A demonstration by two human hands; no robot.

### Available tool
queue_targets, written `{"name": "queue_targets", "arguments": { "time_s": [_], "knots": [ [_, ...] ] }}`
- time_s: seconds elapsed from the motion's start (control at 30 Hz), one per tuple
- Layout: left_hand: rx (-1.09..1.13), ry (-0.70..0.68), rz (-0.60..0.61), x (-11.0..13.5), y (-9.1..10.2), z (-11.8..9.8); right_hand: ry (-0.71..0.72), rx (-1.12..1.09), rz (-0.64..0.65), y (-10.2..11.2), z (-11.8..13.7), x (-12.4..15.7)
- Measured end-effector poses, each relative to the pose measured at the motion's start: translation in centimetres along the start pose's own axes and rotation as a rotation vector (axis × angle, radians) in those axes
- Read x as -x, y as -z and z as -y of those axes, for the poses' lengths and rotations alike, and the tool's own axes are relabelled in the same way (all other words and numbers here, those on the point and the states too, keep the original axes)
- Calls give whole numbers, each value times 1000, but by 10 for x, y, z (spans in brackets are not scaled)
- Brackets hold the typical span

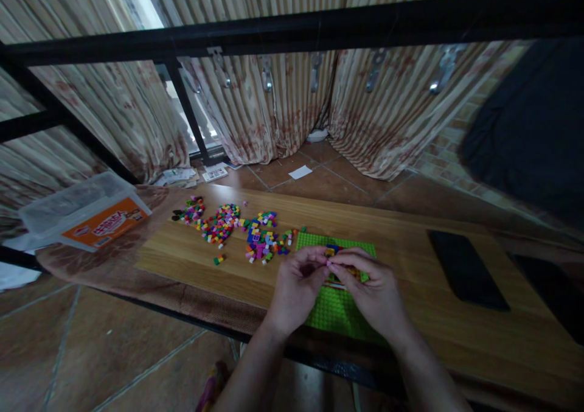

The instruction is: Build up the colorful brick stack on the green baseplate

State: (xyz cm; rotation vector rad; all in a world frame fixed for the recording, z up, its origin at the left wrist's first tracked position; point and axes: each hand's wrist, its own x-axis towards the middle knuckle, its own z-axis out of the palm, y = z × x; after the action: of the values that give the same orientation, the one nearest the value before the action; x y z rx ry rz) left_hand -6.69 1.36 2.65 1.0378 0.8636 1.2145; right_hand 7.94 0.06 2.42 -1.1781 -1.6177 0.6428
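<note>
My left hand (pixel 294 290) and my right hand (pixel 378 293) meet over a green studded baseplate (pixel 335 311). The fingertips of both pinch a tiny pink toy brick (pixel 328 263), mostly hidden between them. Just behind the fingertips, blue, red and yellow bricks (pixel 335 248) show on the plate. A white and reddish strip of bricks (pixel 334 285) lies below my fingers, partly covered by them. Left of the plate, loose bricks of many colours (pixel 260 238) are spread over the wooden board.
More loose bricks (pixel 221 222) lie farther left on the wooden board (pixel 191 266). A clear plastic box (pixel 82 208) with an orange label stands at the left end. A black flat device (pixel 465 269) lies to the right. A dark metal rail (pixel 292 25) crosses before the curtains.
</note>
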Motion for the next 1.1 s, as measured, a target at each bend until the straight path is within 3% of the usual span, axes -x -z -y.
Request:
{"name": "queue_targets", "arguments": {
  "time_s": [0.13,0.27,0.37,0.7,0.93,1.1],
  "knots": [
    [-123,34,-88,-1,4,1,-52,17,-149,10,-7,-2],
    [-253,57,-139,-3,10,4,-217,24,-298,21,-23,-3],
    [-344,67,-122,-3,12,7,-275,32,-282,21,-33,-2],
    [-434,64,-20,-1,11,9,-248,62,-199,11,-40,0],
    [-421,58,14,0,11,13,-310,-62,-245,4,-39,-3],
    [-419,58,31,-1,12,14,-440,-261,-287,0,-36,-6]
  ]
}}
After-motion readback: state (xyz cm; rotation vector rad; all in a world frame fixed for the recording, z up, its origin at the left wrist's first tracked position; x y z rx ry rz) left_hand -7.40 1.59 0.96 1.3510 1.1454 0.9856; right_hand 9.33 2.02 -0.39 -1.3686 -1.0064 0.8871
